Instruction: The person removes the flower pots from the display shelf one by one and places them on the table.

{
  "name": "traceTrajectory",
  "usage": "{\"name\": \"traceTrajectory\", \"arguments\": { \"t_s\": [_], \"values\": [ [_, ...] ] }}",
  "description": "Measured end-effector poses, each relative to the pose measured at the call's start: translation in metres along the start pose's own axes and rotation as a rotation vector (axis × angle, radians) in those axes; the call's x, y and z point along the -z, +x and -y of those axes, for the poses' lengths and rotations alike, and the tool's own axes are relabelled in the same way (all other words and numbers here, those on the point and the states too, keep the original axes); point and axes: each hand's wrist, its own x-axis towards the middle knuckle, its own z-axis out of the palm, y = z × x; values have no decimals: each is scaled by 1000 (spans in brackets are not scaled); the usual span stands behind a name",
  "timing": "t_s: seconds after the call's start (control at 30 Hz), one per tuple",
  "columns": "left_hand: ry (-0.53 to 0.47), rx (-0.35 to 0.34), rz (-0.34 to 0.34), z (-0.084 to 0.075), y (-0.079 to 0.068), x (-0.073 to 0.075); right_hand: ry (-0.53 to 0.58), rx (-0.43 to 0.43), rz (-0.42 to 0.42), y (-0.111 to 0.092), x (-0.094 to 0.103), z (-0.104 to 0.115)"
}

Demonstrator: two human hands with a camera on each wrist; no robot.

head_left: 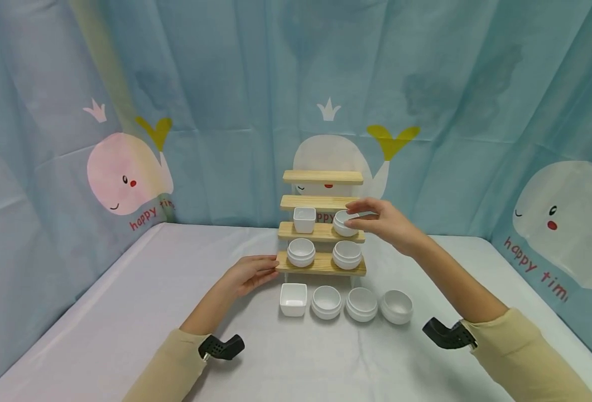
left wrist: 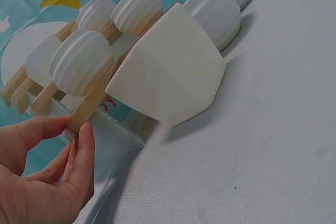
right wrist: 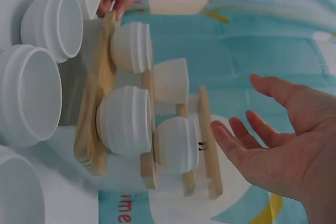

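A stepped rack with light wooden boards (head_left: 321, 267) stands on the cloth, bearing white bowls on its two lower boards. My left hand (left wrist: 52, 177) pinches the left end of the lowest board between thumb and fingers. Just off the second board's round bowl (right wrist: 177, 145), my right hand (right wrist: 294, 140) has its fingers apart, with a gap to the bowl in the right wrist view. To the left on that board sits a square bowl (head_left: 304, 220). Below them are two round bowls, one left (head_left: 301, 252) and one right (head_left: 347, 254).
In front of the rack, a square bowl (head_left: 293, 300) and three round bowls, left (head_left: 326, 302), middle (head_left: 361, 304) and right (head_left: 396, 307), stand in a row on the white cloth (head_left: 316, 363). A blue whale-print curtain (head_left: 225, 111) hangs behind. The top board (head_left: 323, 177) bears nothing.
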Motion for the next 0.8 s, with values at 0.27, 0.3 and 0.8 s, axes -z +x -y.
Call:
{"name": "traceTrajectory", "arguments": {
  "t_s": [0.27,0.3,0.8],
  "values": [
    [1,7,-11,-1,0,0,12,1,1,17,-10,6],
    [3,7,-9,-1,0,0,12,1,2,20,-11,6],
    [12,13,-26,0,0,1,13,-34,-7,49,-32,10]
  ]
}}
